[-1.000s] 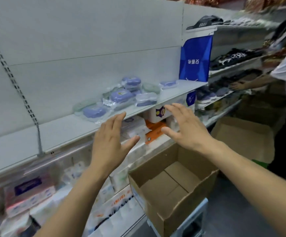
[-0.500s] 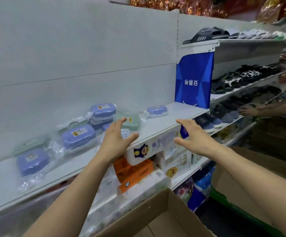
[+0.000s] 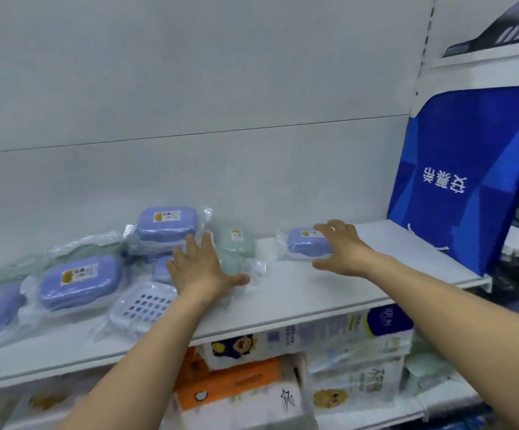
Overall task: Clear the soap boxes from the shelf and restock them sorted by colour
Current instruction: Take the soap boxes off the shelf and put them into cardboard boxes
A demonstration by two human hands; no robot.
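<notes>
On the white shelf (image 3: 314,293), soap boxes in clear wrap are spread from 9 to 1 o'clock. Left hand (image 3: 201,268) at centre, fingers spread flat, palm down over a green soap box (image 3: 236,242) and a purple one; contact unclear, nothing gripped. Right hand (image 3: 343,248) at 1 o'clock, fingers open and slightly bent, reaching over a lone purple soap box (image 3: 306,242); not closed on it. Stacked purple boxes (image 3: 166,221) at 11 o'clock, large purple box (image 3: 78,279) at 9, perforated tray (image 3: 145,307) at 8. Blue bag (image 3: 469,178) at 2 o'clock, on the shelf end.
</notes>
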